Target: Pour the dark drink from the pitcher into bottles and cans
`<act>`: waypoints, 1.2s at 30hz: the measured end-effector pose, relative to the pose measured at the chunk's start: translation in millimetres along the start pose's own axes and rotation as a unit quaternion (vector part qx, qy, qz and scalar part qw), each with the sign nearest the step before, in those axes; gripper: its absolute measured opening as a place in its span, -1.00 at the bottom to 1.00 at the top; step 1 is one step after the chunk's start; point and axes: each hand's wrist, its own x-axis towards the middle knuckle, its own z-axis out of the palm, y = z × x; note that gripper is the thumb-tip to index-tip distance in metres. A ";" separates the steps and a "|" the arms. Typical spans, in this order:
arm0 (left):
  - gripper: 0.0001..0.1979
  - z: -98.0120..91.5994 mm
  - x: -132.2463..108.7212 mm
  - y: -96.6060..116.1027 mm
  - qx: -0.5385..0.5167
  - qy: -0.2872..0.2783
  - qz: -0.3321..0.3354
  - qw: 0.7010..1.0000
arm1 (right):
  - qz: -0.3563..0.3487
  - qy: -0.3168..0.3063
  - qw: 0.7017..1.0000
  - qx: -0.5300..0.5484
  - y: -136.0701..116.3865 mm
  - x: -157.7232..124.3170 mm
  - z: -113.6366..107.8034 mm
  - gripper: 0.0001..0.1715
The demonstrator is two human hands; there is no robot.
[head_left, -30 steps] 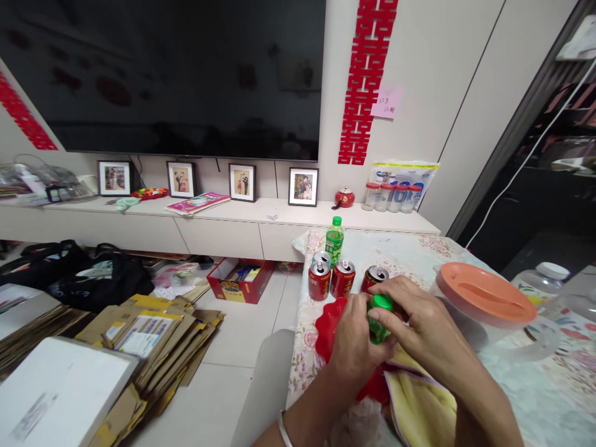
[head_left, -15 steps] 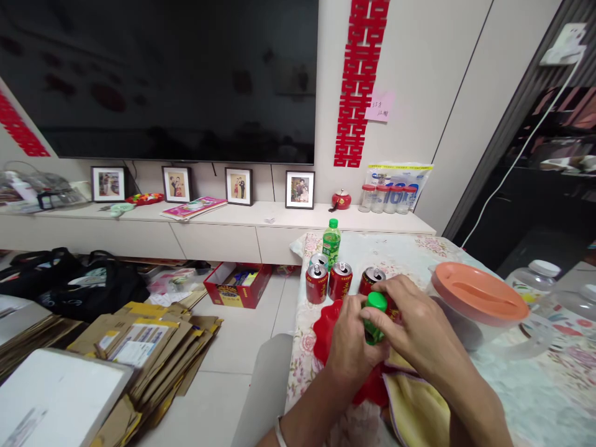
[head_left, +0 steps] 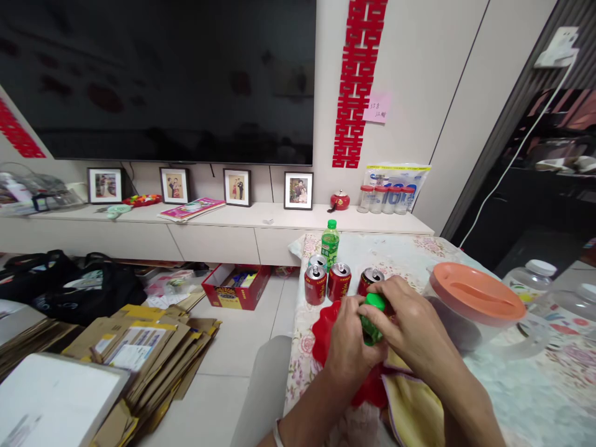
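Observation:
Between my hands is a green bottle (head_left: 372, 329) with a bright green cap, upright above a red scalloped tray (head_left: 323, 338). My left hand (head_left: 349, 338) is wrapped round its left side. On its right side, my right hand (head_left: 403, 316) grips the bottle near the cap, thumb towards me. Much of the bottle is hidden by fingers. Just beyond stand red drink cans (head_left: 339, 282), one of them a dark-topped can (head_left: 371, 280) behind my right fingers. A second green-capped bottle (head_left: 330, 245) stands behind the cans. A yellow cloth (head_left: 412, 397) lies under my right forearm.
Right of my hands stands a clear pitcher with an orange lid (head_left: 477, 292), near clear jars (head_left: 531, 279). Flattened cardboard (head_left: 153, 347) and a red box (head_left: 235, 295) lie on the floor at left. A white cabinet (head_left: 214, 242) runs along the wall.
The view has shifted very slightly. Both hands keep their hold on the green bottle, with hardly any visible movement.

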 end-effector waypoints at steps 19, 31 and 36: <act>-0.52 -0.3 -1.3 -4.6 -0.028 0.017 0.002 0.999 | -0.030 -0.003 0.999 0.012 -0.5 -4.8 -1.2 -0.68; -0.54 0.0 0.1 -6.2 -0.031 0.013 0.009 0.999 | -0.022 0.015 1.000 0.002 1.8 -3.8 3.8 -0.51; -0.56 0.5 -1.8 -5.6 -0.032 0.023 0.006 0.999 | -0.075 -0.026 0.996 0.040 2.6 -7.9 -0.8 -0.54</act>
